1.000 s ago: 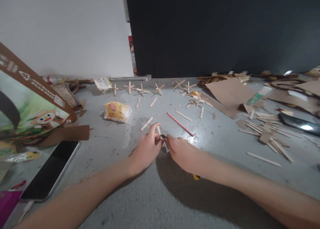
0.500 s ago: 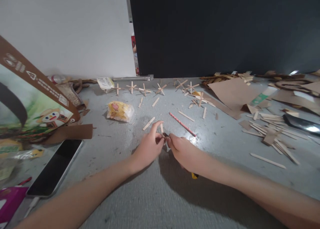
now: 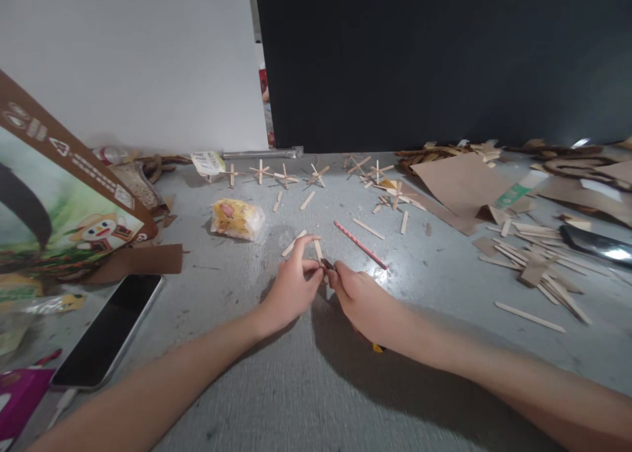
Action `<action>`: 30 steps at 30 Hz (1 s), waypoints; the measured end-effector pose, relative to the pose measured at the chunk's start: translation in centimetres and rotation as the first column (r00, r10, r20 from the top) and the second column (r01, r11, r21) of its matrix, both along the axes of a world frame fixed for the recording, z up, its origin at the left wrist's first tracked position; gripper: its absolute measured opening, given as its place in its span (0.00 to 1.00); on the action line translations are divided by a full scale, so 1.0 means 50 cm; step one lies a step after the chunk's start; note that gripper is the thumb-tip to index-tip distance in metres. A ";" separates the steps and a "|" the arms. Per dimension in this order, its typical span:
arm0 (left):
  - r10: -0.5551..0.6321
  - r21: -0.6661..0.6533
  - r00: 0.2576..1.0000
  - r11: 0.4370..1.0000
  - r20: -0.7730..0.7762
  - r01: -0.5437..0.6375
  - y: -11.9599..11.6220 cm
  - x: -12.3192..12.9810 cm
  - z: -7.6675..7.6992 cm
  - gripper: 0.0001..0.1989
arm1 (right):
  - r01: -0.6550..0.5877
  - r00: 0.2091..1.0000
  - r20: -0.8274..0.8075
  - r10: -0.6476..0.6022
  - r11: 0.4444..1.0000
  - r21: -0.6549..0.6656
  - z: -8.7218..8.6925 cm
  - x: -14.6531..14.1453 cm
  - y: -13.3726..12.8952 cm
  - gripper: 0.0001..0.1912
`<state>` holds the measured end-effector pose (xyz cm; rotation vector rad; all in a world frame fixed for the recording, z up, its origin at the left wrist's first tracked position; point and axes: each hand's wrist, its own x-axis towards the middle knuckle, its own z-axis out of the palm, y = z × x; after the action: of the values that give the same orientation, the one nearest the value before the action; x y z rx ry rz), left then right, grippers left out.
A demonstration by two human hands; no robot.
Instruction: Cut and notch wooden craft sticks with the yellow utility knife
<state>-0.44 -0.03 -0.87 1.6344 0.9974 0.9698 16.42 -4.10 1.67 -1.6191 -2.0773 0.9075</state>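
Note:
My left hand is closed around a short wooden craft stick, which points up and away between thumb and fingers. My right hand grips a utility knife; its dark blade meets the stick's near part, and a yellow end of the handle shows below the wrist. Most of the handle is hidden by the palm. Just beyond the hands lie a loose craft stick and a red patterned pencil.
Several star-shaped stick assemblies stand along the back. A yellow plastic packet lies left of centre. At right are a pile of craft sticks, cardboard and a glue stick. A phone and a printed box occupy the left.
The left fingers have shifted slightly left and up on the craft stick. My right hand has turned a little, so less of the yellow handle end shows.

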 end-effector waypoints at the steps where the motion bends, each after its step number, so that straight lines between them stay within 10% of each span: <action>1: -0.010 -0.030 0.999 0.999 0.040 0.011 0.002 0.000 0.000 0.25 | 0.007 1.000 -0.006 -0.007 1.000 -0.013 0.003 -0.001 0.000 0.14; 11: -0.185 -0.162 0.962 0.962 0.202 0.219 0.014 -0.013 0.013 0.35 | -0.011 0.999 -0.036 0.007 0.996 -0.089 0.016 0.016 0.009 0.15; 30: -0.158 -0.108 0.957 0.976 0.244 0.189 0.018 -0.007 0.008 0.36 | 0.004 0.983 -0.173 -0.063 0.947 -0.320 0.031 0.019 0.005 0.14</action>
<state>-0.80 0.88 -0.46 1.4352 0.7288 0.9330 17.36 -3.85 3.20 -1.6460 -1.8454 1.3826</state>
